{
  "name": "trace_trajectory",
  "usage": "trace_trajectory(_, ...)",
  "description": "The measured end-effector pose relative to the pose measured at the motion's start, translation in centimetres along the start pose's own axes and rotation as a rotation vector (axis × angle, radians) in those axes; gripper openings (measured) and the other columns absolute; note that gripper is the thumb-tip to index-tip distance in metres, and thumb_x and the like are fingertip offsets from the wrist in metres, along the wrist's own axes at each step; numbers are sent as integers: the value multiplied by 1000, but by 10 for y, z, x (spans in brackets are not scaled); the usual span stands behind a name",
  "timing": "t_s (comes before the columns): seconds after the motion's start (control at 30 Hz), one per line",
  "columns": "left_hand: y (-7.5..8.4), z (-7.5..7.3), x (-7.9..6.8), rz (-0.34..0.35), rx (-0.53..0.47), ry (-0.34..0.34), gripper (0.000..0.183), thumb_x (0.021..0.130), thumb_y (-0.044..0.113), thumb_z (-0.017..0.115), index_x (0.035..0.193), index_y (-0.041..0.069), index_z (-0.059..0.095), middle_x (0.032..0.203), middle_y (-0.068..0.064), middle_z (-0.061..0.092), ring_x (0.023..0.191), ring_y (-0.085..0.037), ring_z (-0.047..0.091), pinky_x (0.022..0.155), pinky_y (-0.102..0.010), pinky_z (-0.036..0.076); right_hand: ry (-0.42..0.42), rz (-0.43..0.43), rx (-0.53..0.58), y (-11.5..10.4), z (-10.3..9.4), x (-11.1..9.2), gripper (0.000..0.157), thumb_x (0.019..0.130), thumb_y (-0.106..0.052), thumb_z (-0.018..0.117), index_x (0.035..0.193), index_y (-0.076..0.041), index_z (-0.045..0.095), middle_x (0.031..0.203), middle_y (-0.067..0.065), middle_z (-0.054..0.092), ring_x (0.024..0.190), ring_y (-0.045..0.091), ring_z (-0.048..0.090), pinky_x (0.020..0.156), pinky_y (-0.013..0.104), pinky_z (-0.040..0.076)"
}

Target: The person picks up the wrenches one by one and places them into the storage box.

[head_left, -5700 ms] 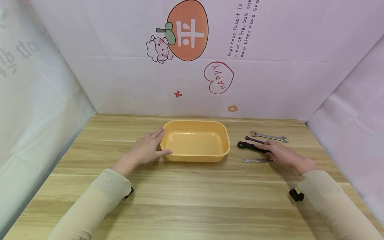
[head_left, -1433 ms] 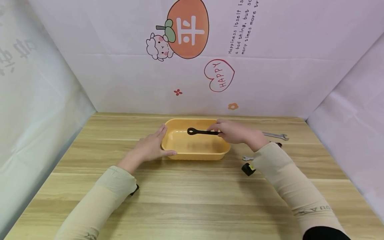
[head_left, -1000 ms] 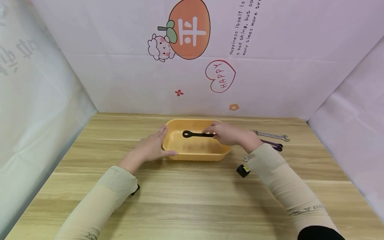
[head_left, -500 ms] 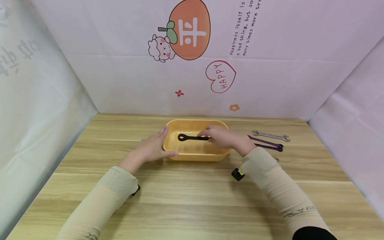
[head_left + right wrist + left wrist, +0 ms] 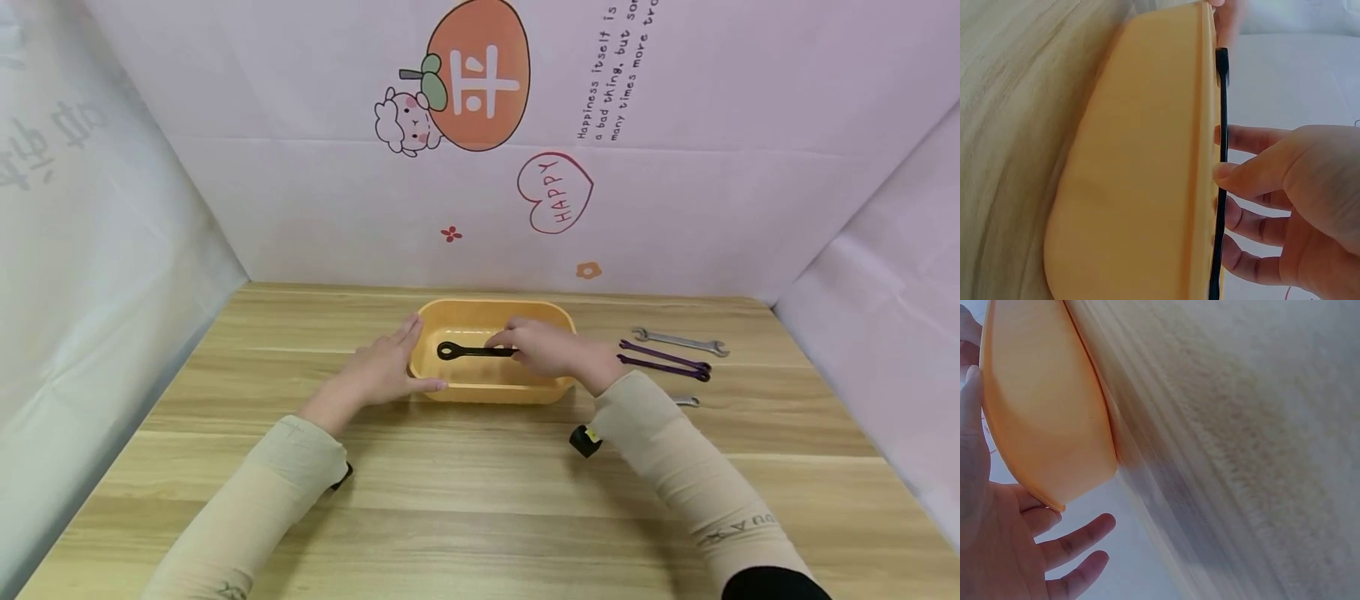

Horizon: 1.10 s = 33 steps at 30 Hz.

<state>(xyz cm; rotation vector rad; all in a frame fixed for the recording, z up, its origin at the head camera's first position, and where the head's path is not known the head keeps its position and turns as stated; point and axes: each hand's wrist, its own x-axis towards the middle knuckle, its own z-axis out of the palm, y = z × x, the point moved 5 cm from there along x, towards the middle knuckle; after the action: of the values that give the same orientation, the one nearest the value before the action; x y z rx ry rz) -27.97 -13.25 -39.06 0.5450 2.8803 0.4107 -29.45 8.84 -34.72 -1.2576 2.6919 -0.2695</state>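
My right hand [image 5: 542,346] pinches a black ring-ended wrench [image 5: 477,352] between thumb and fingertips. The wrench lies level over the yellow basin [image 5: 495,393], its ring end pointing left; my hand covers its other end. From the right wrist view the wrench [image 5: 1222,119] runs along the basin's rim, apparently at rim height, with fingers on both sides. My left hand [image 5: 375,373] rests spread at the basin's left end, thumb over the near rim. In the left wrist view, that hand [image 5: 1007,544] touches the basin's rim, with two fingers extended past it.
Right of the basin on the wooden table [image 5: 465,508] lie a silver open-ended wrench [image 5: 678,342], two purple wrenches [image 5: 663,357] and another silver wrench [image 5: 686,402], partly hidden by my right arm. White printed cloth [image 5: 337,217] walls the back and sides.
My right hand took the black wrench from among the others on the right and carried it left over the basin. Recently it moved slightly left and nearer. My left hand stays at the basin.
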Motion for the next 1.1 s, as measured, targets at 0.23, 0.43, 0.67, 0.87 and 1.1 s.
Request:
trace_trajectory(0.23, 2, 0, 0, 2, -13, -9, 122, 85, 79, 61, 165, 6, 6, 171, -8, -1, 143, -52, 34, 106, -73, 32, -24, 27, -6, -2, 8, 2, 41, 96, 8, 62, 134, -6, 68, 110, 13, 63, 94, 24, 62, 86, 38, 55)
trace_trajectory(0.43, 1, -1, -2, 8, -48, -13, 121, 86, 76, 63, 164, 4, 3, 171, -9, -4, 145, -51, 29, 111, -69, 30, -31, 53, 21, -1, 15, 6, 37, 99, 2, 63, 135, -6, 67, 110, 11, 63, 93, 22, 62, 84, 37, 54)
trace_trajectory(0.67, 1, 0, -1, 42, -107, -22, 122, 88, 71, 65, 163, 1, 1, 170, -12, -7, 152, -41, 19, 119, -54, 24, -24, 68, 53, 2, 24, 9, 34, 101, -17, 69, 133, -9, 70, 103, 7, 62, 87, 20, 61, 78, 34, 53)
trace_trajectory(0.87, 2, -2, -2, 46, -129, -34, 120, 89, 66, 67, 163, 0, 0, 170, -14, -8, 153, -39, 16, 120, -52, 23, -38, 74, 62, 3, 28, 12, 34, 100, -8, 68, 134, -9, 69, 103, 7, 62, 90, 21, 62, 83, 36, 54)
trace_trajectory(1.1, 3, 0, -1, 37, -119, -43, 120, 90, 67, 67, 163, 1, -2, 170, -13, -9, 152, -40, 20, 119, -53, 27, -53, 80, 64, 6, 32, 16, 38, 99, 1, 64, 135, -9, 69, 106, 8, 63, 94, 22, 63, 87, 38, 54)
